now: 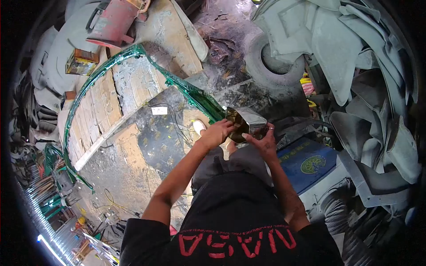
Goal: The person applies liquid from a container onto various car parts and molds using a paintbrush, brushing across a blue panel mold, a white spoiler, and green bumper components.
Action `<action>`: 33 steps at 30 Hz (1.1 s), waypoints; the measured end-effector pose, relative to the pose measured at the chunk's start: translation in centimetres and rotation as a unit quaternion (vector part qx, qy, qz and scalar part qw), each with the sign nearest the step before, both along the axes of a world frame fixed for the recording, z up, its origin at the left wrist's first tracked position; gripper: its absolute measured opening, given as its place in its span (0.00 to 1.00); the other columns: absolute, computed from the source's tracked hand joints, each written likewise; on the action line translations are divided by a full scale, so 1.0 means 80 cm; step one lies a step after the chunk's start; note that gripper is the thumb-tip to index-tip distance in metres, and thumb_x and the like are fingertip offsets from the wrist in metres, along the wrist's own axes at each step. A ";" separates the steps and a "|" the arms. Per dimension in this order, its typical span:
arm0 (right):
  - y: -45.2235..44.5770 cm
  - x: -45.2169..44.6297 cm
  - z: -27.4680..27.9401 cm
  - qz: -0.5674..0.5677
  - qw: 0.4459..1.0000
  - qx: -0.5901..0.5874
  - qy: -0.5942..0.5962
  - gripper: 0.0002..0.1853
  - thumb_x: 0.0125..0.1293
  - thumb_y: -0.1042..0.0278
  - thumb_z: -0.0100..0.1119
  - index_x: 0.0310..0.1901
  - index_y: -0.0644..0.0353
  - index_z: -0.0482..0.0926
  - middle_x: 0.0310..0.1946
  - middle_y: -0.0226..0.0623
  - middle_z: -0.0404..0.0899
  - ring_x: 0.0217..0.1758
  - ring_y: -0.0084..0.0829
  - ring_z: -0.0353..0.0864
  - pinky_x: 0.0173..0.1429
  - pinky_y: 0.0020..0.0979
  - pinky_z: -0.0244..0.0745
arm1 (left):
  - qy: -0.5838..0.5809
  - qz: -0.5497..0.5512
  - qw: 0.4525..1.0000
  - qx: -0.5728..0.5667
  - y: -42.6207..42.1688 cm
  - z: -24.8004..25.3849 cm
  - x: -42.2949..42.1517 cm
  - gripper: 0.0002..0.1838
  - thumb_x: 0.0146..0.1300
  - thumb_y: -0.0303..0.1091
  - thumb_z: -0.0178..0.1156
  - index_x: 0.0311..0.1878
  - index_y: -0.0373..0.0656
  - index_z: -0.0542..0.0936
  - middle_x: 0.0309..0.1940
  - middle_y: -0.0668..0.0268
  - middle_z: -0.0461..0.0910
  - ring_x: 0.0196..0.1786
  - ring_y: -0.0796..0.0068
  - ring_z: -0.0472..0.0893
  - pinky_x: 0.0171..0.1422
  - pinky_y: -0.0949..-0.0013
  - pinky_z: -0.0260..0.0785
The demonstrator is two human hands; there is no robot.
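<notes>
My right hand (265,144) grips the lower right edge of a shiny metal tin (252,119), thumb across the near side and fingers round the edge. The tin is tilted, and its open side shows a brownish inside. My left hand (218,134) is on the tin's left rim, its fingers closed at the edge of the opening; the fingertips are partly hidden. Just beyond the left hand lies the end of a long, glossy green curved frame piece (195,96), which arcs away to the left. I cannot tell whether the tin touches it.
Wooden boards (100,108) lie inside the green arc. At the back stand a red canister (113,22) and a small yellow tin (83,61). A dusty tyre (277,62) and piled grey panels (333,44) fill the right. A blue box (308,162) is near my right arm.
</notes>
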State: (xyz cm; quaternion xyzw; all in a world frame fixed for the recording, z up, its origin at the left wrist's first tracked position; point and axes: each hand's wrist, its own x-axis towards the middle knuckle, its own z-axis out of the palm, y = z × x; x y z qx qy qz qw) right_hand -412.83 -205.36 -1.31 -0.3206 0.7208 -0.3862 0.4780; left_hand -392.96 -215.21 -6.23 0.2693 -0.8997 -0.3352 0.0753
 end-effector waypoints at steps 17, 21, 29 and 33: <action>-0.024 0.000 -0.041 -0.153 0.987 -0.019 -0.035 0.52 0.45 0.45 0.78 0.61 0.70 0.57 0.46 0.44 0.74 0.49 0.36 0.76 0.54 0.39 0.72 | 0.064 0.210 0.896 0.387 -0.153 -0.010 0.051 0.14 0.67 0.39 0.59 0.47 0.39 0.82 0.29 0.70 0.82 0.30 0.84 0.76 0.37 0.78 0.67; 0.010 0.024 -0.104 -0.257 0.966 -0.005 -0.036 0.50 0.45 0.50 0.80 0.60 0.69 0.57 0.44 0.41 0.72 0.46 0.32 0.75 0.50 0.33 0.73 | -0.024 0.097 0.927 0.361 -0.188 -0.042 0.048 0.09 0.64 0.29 0.61 0.46 0.38 0.83 0.31 0.69 0.82 0.36 0.84 0.78 0.42 0.76 0.70; 0.107 0.098 -0.168 -0.393 0.906 0.014 -0.158 0.54 0.57 0.47 0.69 0.72 0.65 0.43 0.60 0.55 0.64 0.56 0.43 0.73 0.60 0.41 0.69 | -0.165 -0.221 0.945 0.176 -0.186 -0.141 -0.015 0.09 0.62 0.30 0.58 0.42 0.38 0.83 0.37 0.56 0.82 0.39 0.58 0.82 0.45 0.63 0.73; 0.134 0.138 -0.188 -0.304 0.935 0.185 -0.001 0.48 0.65 0.46 0.60 0.76 0.44 0.37 0.64 0.59 0.59 0.58 0.53 0.71 0.61 0.43 0.67 | -0.131 -0.356 0.924 0.047 -0.210 -0.171 -0.005 0.09 0.59 0.29 0.57 0.40 0.39 0.83 0.37 0.55 0.81 0.39 0.52 0.80 0.44 0.59 0.73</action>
